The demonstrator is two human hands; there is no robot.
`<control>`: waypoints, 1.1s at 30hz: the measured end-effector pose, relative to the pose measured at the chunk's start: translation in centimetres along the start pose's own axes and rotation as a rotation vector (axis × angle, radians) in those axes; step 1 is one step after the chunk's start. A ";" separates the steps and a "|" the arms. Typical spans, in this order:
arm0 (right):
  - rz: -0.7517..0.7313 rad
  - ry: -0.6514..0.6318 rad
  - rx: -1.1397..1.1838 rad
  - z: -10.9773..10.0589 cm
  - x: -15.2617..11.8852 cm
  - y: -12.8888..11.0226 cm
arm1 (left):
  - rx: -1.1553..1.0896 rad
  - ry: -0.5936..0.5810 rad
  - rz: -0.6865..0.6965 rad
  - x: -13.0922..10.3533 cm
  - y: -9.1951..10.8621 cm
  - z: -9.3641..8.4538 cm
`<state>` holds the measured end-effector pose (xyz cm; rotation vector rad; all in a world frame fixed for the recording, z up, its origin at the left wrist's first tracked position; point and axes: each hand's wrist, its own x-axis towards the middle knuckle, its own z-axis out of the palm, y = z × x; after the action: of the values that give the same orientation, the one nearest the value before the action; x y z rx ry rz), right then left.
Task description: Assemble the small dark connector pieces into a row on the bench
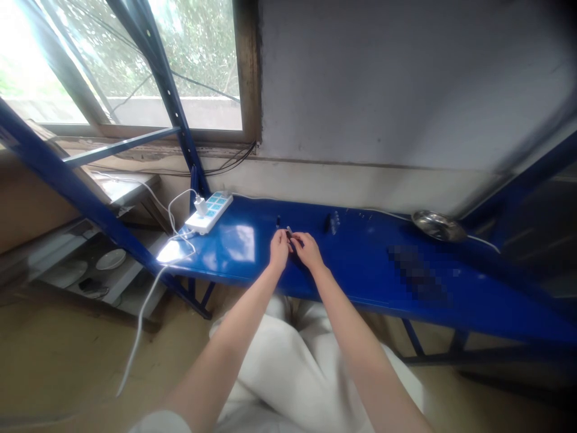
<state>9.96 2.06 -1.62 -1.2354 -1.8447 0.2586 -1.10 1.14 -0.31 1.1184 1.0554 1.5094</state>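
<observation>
My left hand (279,248) and my right hand (307,249) meet above the blue tabletop (351,270), fingertips pinched together. Between them is a small dark piece with a pale, greyish end (289,231); its kind is too small to make out, and the fingers cover part of it. Just beyond my left hand lies another short dark piece (278,221). Farther right on the table are a dark item (327,224) and a cluster of small clear pieces (335,222) beside it.
A white power strip (210,211) with a plugged-in charger sits at the table's left end, its cable (139,325) hanging down. A shiny metal dish (437,225) stands at the back right, near a blurred dark patch (417,270). Blue shelf posts (164,78) rise at left.
</observation>
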 end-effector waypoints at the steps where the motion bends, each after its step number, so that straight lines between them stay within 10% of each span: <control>1: -0.014 -0.009 0.003 0.0 0.0 0.1 | -0.017 -0.008 0.002 0.0 0.1 0.0; 14: -0.113 0.073 -0.059 0.0 0.2 0.0 | -0.171 -0.022 -0.031 0.0 0.3 -0.1; 22: 0.198 0.204 -0.017 -1.0 0.6 -0.8 | -0.079 -0.003 -0.026 -0.1 0.4 0.1; 33: 0.589 0.022 -0.180 -5.4 0.9 2.0 | 0.019 -0.013 -0.041 -0.3 0.8 0.1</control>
<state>15.20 2.30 0.87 -1.8859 -1.4695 0.4014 -1.07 0.73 0.49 1.1126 1.0796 1.4605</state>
